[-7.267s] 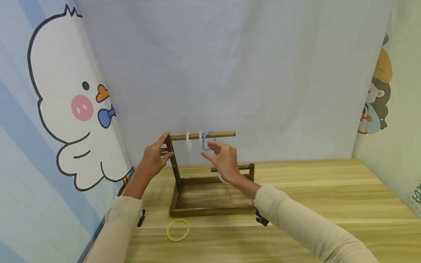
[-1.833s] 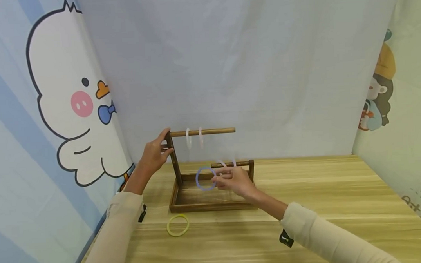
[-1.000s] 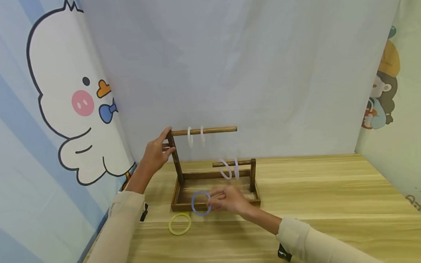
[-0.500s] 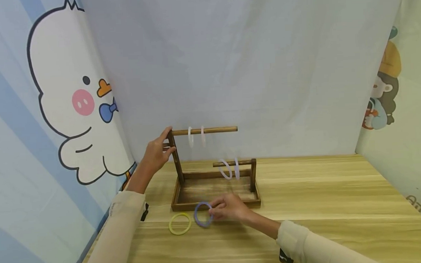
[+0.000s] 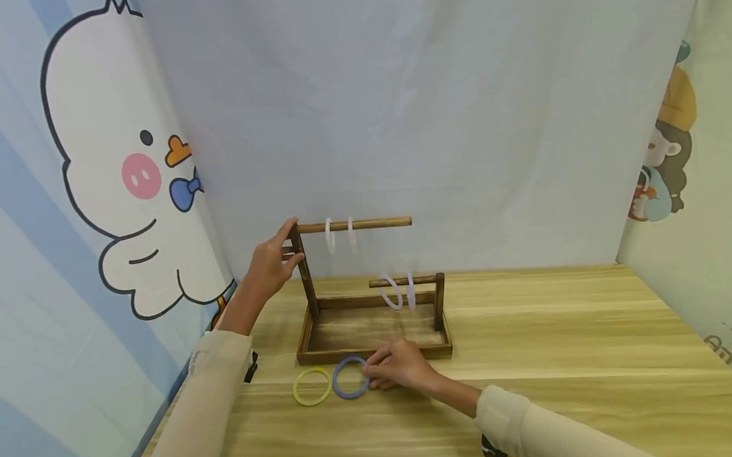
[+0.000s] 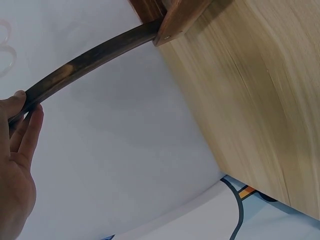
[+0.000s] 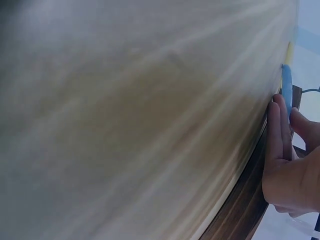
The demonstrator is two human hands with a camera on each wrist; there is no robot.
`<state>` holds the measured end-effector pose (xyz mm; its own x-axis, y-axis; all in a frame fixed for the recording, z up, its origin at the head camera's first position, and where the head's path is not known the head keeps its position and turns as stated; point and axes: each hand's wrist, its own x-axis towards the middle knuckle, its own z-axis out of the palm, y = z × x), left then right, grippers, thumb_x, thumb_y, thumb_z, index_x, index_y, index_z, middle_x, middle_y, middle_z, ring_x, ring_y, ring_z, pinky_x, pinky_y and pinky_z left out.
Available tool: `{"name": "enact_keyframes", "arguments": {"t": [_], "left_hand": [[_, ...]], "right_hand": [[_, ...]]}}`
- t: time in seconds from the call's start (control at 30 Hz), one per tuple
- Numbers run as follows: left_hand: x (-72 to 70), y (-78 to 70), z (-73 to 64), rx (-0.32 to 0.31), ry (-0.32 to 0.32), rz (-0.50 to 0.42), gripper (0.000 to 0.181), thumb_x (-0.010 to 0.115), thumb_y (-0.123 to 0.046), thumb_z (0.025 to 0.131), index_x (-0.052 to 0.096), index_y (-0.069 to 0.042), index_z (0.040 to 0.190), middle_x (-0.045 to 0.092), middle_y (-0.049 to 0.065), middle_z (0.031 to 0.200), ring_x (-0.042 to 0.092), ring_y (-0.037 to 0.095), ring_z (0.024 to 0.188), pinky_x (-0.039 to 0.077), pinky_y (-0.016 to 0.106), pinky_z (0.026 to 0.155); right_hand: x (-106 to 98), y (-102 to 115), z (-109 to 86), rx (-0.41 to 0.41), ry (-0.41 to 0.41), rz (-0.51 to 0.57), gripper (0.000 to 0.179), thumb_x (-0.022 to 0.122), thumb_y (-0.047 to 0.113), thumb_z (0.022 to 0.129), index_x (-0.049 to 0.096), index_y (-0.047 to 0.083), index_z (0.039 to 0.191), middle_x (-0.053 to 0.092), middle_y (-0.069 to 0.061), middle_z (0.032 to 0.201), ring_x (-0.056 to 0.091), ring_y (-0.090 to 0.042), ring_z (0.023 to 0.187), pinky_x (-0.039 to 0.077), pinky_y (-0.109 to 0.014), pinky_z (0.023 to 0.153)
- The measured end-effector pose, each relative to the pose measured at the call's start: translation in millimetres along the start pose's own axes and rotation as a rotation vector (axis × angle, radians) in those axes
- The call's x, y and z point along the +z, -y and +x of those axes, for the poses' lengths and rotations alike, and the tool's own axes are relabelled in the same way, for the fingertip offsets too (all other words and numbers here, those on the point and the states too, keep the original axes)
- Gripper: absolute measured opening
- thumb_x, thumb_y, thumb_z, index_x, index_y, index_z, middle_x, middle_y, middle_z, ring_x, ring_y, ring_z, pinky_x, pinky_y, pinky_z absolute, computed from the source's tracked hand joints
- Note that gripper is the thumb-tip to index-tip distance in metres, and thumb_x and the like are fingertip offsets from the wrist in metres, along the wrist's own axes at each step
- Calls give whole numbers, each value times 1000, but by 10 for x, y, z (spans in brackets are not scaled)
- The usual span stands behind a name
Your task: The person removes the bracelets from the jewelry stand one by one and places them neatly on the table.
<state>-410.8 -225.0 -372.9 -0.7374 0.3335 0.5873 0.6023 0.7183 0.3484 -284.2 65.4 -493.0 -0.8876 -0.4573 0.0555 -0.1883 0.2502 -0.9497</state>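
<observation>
In the head view, my left hand (image 5: 267,265) grips the upper end of the tall post of a dark wooden jewelry stand (image 5: 371,355). The left wrist view shows the thumb and fingertips on either side of that post (image 6: 90,60). My right hand (image 5: 405,364) pinches the right edge of a blue bangle (image 5: 335,388), which lies about flat on the table in front of the stand's tray. In the right wrist view the blue bangle (image 7: 286,87) appears edge-on at the fingertips. Just left of it lies a yellow bangle (image 5: 295,390).
A white bangle (image 5: 329,237) and a pale pink bangle (image 5: 351,237) hang on the stand's upper bar (image 5: 384,223). Two pale lilac bangles hang on the lower bar (image 5: 376,283). Behind the wood-grain table (image 5: 562,356) hangs a grey-white curtain (image 5: 459,115).
My right hand has taken the blue bangle from the upper bar down to the table, beside the yellow one, and laid it flatter. The left hand has kept its grip on the post.
</observation>
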Motion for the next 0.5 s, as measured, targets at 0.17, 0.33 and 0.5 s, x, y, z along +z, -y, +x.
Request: {"name": "enact_keyframes", "arguments": {"t": [0.17, 0.33, 0.5], "left_hand": [[0, -3, -7, -2, -2, 0, 77, 75, 4, 94, 35, -3, 159, 61, 32, 134, 73, 43, 102, 66, 47, 85], [-1, -12, -8, 7, -8, 0, 76, 74, 5, 94, 36, -1, 159, 61, 33, 134, 73, 44, 102, 65, 47, 86], [-7, -19, -8, -1, -6, 1, 76, 74, 4, 94, 36, -2, 159, 61, 32, 134, 73, 43, 103, 65, 46, 86]], "right_hand": [[19, -8, -5, -13, -13, -17, 15, 77, 1, 93, 76, -12, 100, 77, -19, 82, 77, -34, 69, 67, -35, 62], [30, -11, -13, -30, -22, -35, 15, 78, 1, 92, 76, -12, 99, 77, -18, 80, 77, -34, 67, 67, -36, 61], [38, -17, -15, -35, -23, -42, 16, 79, 0, 91, 75, -13, 98, 76, -19, 79, 76, -34, 66, 67, -36, 60]]}}
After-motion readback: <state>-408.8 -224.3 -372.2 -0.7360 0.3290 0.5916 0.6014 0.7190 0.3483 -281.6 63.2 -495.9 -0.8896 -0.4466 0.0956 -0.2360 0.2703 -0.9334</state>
